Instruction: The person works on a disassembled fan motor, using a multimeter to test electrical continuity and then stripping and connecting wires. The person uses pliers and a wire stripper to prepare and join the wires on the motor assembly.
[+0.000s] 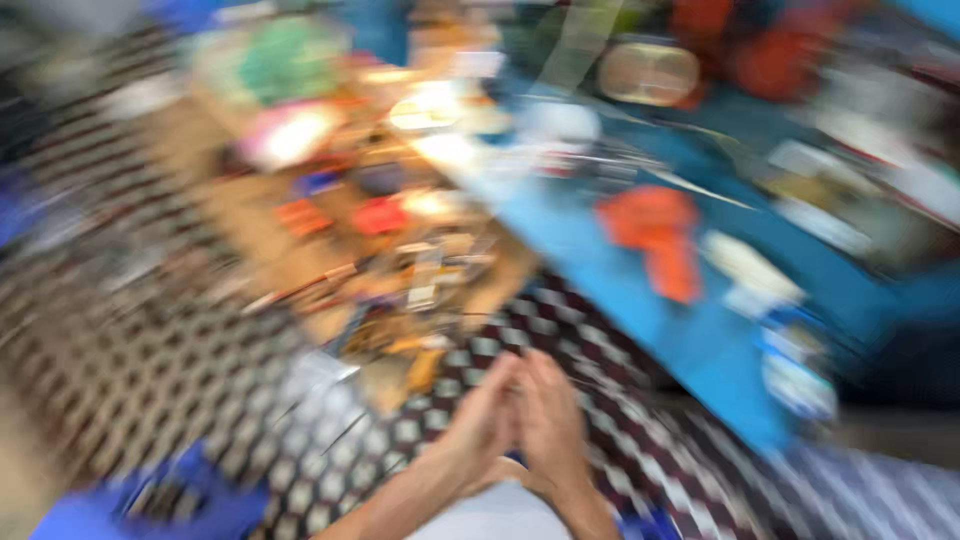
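Observation:
The whole picture is smeared by motion. My left hand (pixel 480 420) and my right hand (pixel 552 425) meet at the bottom middle, palm against palm, fingers stretched out and pointing away from me. Nothing shows between them, but the blur hides whether they hold anything. They hover over a black-and-white checkered cloth (pixel 180 370). Just beyond the fingertips lies a brown board (pixel 215 200) crowded with small blurred items, red and orange ones among them.
A blue surface (pixel 600 260) runs diagonally to the right with an orange object (pixel 655 235) and pale items on it. A blue thing (pixel 150 505) sits at the bottom left. A green shape (pixel 290 60) and more clutter lie at the far side.

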The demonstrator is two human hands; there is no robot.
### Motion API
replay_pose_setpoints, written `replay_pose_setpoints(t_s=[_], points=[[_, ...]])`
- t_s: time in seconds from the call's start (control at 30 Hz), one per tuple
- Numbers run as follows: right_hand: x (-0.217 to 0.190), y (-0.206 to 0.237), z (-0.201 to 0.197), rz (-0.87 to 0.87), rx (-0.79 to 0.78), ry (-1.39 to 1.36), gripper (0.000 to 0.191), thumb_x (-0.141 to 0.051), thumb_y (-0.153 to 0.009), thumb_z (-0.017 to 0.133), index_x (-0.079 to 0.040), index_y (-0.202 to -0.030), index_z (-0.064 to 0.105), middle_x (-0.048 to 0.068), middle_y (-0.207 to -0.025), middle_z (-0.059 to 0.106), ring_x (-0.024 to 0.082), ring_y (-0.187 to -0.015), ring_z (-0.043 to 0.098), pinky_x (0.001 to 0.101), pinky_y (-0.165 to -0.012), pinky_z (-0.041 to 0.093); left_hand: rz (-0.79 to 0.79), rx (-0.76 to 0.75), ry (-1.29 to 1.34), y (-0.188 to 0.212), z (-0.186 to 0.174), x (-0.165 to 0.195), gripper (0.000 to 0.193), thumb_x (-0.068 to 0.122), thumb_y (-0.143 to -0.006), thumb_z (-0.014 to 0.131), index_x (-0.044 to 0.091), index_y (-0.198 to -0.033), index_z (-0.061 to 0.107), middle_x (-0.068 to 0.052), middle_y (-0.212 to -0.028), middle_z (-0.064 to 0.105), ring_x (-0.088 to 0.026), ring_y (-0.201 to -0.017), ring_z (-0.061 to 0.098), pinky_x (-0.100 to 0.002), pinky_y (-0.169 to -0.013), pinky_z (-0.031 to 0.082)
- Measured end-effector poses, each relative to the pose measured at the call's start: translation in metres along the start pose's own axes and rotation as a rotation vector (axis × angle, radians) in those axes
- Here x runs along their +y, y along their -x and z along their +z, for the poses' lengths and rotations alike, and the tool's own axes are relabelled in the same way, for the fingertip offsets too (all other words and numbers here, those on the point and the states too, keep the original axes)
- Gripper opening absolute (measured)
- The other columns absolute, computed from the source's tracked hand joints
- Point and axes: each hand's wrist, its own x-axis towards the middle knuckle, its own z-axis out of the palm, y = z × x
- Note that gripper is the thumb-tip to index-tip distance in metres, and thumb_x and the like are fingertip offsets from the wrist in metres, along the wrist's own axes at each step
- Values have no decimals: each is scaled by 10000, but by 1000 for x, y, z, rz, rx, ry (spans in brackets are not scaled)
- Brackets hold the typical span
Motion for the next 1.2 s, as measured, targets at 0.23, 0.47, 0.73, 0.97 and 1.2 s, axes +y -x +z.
replay_pose_setpoints(t_s=[0.23, 0.47, 0.73, 0.97, 1.2], points=[[-80, -6, 85, 100, -206, -292, 372, -87, -972, 560, -22, -1334, 618, 139, -1370, 625, 289, -1268, 608, 384, -1018, 501, 209, 82, 13, 68, -123, 15, 425, 476, -1032, 542, 88, -1150, 669, -6, -1067, 723, -158, -1033, 676, -332, -965, 528], [-121, -8, 127, 337, -453, -381, 302, -179, -973, 589, -56, -1234, 678, 116, -1141, 742, 218, -1013, 743, 338, -844, 584, 425, 242, -243, 133, -200, 26, 412, 446, -985, 569, 104, -1141, 737, -9, -1057, 791, -102, -964, 735, -287, -915, 522], [-122, 5, 174, 772, -487, -175, 289, -292, -998, 585, -29, -1075, 679, 140, -782, 697, 199, -705, 653, 351, -666, 537, 519, 478, -172, 155, -334, 90, 329, 352, -971, 613, 101, -1151, 724, -23, -1018, 782, -66, -818, 674, -244, -766, 527], [-150, 35, 221, 1112, -304, -152, 629, -414, -1079, 586, 124, -756, 638, 155, -642, 582, 173, -581, 513, 338, -560, 417, 715, 599, -365, 144, -438, 203, 320, 324, -939, 651, 70, -1103, 756, -6, -923, 763, -66, -710, 628, -248, -635, 516], [-158, 89, 271, 1226, -303, -190, 469, -326, -1026, 583, 79, -815, 691, 148, -636, 663, 182, -539, 597, 329, -534, 491, 757, 665, -420, 119, -473, 294, 301, 339, -903, 713, 71, -1012, 796, 15, -866, 742, -55, -667, 616, -238, -557, 465]])
